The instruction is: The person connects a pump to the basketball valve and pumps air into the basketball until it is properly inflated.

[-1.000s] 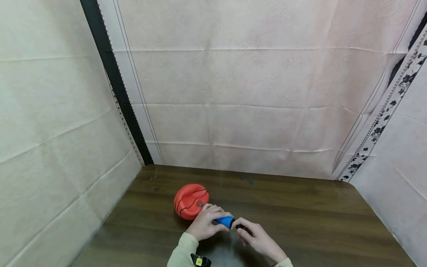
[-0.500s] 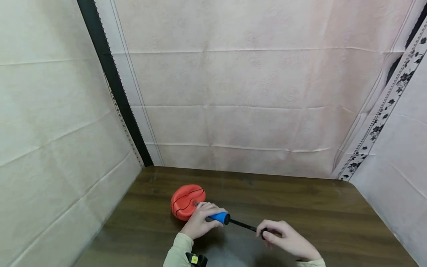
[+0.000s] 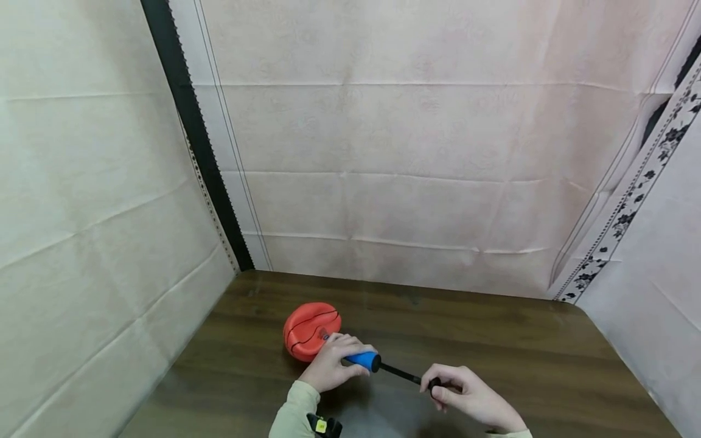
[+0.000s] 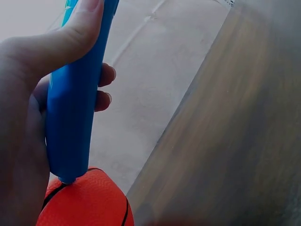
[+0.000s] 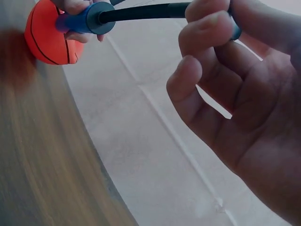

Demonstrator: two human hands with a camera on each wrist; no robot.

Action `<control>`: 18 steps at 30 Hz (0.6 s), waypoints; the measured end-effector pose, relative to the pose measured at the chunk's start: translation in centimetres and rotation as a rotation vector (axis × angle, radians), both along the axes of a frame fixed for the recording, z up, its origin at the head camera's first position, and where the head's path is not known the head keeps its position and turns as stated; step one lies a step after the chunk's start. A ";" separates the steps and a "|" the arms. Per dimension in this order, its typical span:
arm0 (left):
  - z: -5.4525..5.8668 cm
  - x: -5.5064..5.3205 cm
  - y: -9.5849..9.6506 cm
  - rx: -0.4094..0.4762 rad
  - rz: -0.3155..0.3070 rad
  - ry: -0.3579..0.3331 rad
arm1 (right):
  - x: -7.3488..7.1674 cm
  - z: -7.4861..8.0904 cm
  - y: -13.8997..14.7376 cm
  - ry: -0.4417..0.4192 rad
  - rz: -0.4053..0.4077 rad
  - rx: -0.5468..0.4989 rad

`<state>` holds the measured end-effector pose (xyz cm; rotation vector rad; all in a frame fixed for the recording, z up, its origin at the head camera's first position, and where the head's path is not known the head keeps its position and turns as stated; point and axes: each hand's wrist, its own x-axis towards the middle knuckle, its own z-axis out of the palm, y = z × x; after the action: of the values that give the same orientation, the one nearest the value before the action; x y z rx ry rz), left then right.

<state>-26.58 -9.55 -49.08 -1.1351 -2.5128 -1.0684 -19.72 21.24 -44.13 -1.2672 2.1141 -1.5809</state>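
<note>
A blue hand pump [image 4: 73,122] is gripped around its barrel by my left hand [image 3: 333,364], thumb along its side. Its nozzle end meets a dented red toy basketball [image 3: 308,333] with black lines, which sits to the left of that hand. From the barrel's other end a black rod [image 5: 146,13] sticks out to the right. At the rod's far end my right hand [image 3: 465,392] pinches the black handle [image 3: 435,385] between thumb and fingers. In the right wrist view, the lower fingers of this hand curl loosely below the handle. Part of the barrel is hidden behind the left fingers.
A brown wood-grain table [image 3: 493,334] lies under the hands. Pale cloth [image 3: 411,140] hangs behind its far edge, with more on both sides. A dark strip [image 3: 191,128] runs down the left corner. A black device with a yellow mark [image 3: 323,426] sits at the left wrist.
My right hand has moved right, away from the barrel, drawing the black rod out. Over the last half second it has stayed nearly still. The left hand keeps its grip beside the ball.
</note>
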 end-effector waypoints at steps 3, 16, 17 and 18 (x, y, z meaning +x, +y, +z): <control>0.0 0.1 0.1 -0.012 -0.008 -0.009 | 0.0 -0.1 -0.1 -0.035 0.014 0.006; -0.6 -0.1 0.7 0.029 -0.056 -0.044 | -0.3 -1.1 -4.6 0.049 -0.165 0.088; -0.6 -0.1 0.7 0.045 -0.048 -0.047 | -0.2 -1.2 -5.3 0.063 -0.213 0.095; -0.7 -0.1 0.7 0.062 -0.042 -0.056 | -0.2 -1.3 -6.0 0.069 -0.260 0.104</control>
<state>-26.68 -8.81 -49.74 -1.1618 -2.4897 -1.1966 -19.88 15.25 -45.40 -1.0638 2.4543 -1.5163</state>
